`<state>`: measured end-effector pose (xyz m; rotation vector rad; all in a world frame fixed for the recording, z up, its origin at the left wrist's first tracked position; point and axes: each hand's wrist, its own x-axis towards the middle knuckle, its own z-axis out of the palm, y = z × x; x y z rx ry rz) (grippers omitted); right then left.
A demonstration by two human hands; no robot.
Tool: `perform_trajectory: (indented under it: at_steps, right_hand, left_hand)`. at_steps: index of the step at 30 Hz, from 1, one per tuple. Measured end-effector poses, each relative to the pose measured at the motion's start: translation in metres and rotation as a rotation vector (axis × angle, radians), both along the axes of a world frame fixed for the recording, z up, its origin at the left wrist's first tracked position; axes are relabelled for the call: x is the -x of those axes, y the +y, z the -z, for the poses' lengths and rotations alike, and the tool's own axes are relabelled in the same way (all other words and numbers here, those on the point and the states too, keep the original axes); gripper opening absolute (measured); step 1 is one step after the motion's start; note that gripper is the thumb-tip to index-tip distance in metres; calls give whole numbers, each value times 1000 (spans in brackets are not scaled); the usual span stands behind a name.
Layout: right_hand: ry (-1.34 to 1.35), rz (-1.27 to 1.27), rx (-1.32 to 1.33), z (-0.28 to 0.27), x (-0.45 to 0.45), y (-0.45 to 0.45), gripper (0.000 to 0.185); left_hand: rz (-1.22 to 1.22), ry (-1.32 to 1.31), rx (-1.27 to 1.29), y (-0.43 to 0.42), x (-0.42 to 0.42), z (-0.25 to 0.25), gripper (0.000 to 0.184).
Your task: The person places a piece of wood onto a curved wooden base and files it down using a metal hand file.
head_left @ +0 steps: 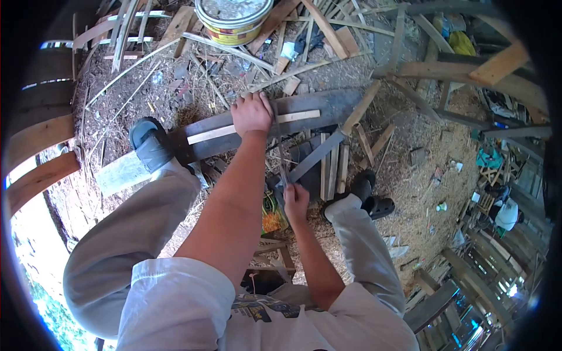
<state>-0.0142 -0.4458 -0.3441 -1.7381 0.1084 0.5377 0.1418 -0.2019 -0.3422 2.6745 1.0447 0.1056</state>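
My left hand [252, 113] is closed over a pale narrow wood strip [213, 134], holding it against a dark wide plank [333, 105]. The strip's lighter end sticks out to the right of the hand. My right hand [296, 202], nearer my body, has its fingers wrapped round the handle end of a handsaw [281, 155]. Seen almost edge-on, the saw's thin blade runs up to the strip just right of my left hand. My left foot in a dark sandal [153, 143] rests on the plank's left end.
A yellow-labelled bucket [234, 26] stands beyond the plank. Short wood pieces [332, 167] lean under the plank's right part, by my right shoe [363, 184]. Offcuts, long strips and shavings litter the ground. A wooden frame [462, 71] rises at the right.
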Motion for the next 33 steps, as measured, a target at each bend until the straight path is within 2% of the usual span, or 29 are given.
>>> perform_trajectory:
  at_steps: [3, 6, 10, 12, 15, 18, 22, 25, 28, 31, 33]
  right_hand:
    - [-92, -42, 68, 0, -20, 11, 36]
    - [15, 9, -5, -3, -64, 43, 36]
    - [3, -52, 39, 0, -35, 9, 32]
    - [108, -12, -30, -7, -15, -11, 33]
    - [-23, -113, 116, -28, -59, 14, 34]
    - [115, -56, 10, -18, -88, 38, 35]
    - [85, -13, -27, -15, -27, -1, 36]
    - [112, 1, 34, -17, -26, 4, 36]
    - [81, 11, -7, -4, -68, 38, 35]
    - [6, -36, -10, -16, -54, 29, 36]
    - [25, 10, -62, -6, -10, 0, 38]
  left_hand:
    - [-14, 48, 36, 3, -6, 0, 43]
    - [-16, 56, 61, 4, -6, 2, 43]
    - [-20, 56, 54, 3, -5, 2, 42]
    - [-20, 57, 45, 4, -7, 4, 42]
    - [-21, 27, 39, 1, -4, 0, 45]
    - [-7, 61, 47, 2, -1, 4, 45]
    - [-8, 33, 8, 3, -6, 2, 45]
    - [-16, 11, 6, 2, -6, 6, 45]
    - [-18, 9, 18, 2, -2, 5, 46]
    - [-18, -5, 7, 1, -2, 5, 45]
    - [-32, -21, -2, 4, -5, 6, 44]
